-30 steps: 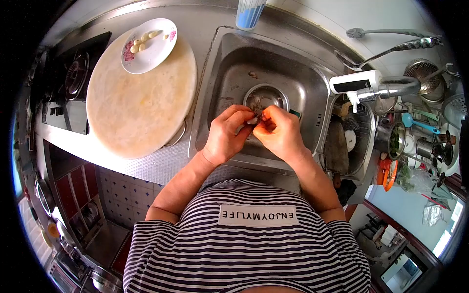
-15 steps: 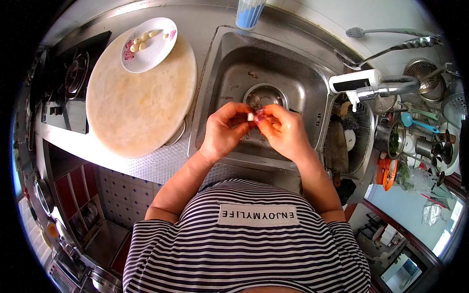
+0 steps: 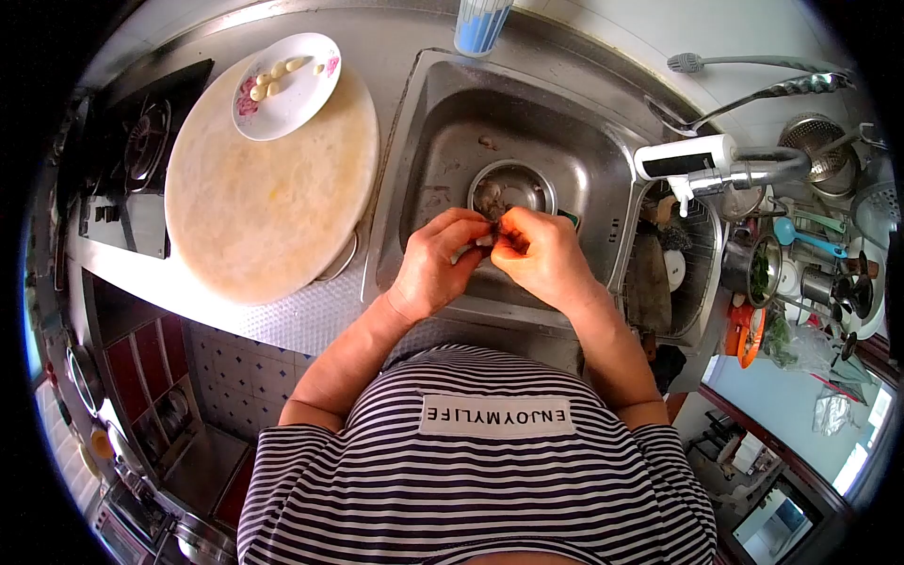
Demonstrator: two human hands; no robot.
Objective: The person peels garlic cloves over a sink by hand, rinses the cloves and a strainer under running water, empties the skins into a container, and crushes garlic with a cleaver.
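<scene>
Over the sink point(image 3: 443, 141), my left hand point(image 3: 435, 259) and my right hand point(image 3: 544, 254) meet with their fingertips together. Both are closed in a pinch on a small garlic clove, which the fingers now mostly cover. Below the fingertips sits the round metal drain strainer point(image 3: 527, 179), with brownish scraps of peel in it. To the left, several peeled garlic cloves point(image 3: 260, 91) lie on a white plate with pink flowers point(image 3: 299, 108). That plate rests on a thick round cutting board point(image 3: 254, 207).
The faucet point(image 3: 753, 168) reaches in from the right above a wire dish rack point(image 3: 702, 282) holding a cleaver point(image 3: 648, 282). A blue and white cup point(image 3: 482, 26) stands behind the sink. The gas stove point(image 3: 141, 160) is at far left.
Both hands have turned slightly and closed in over the garlic clove, so its white end is largely hidden. The plate and board have stayed put.
</scene>
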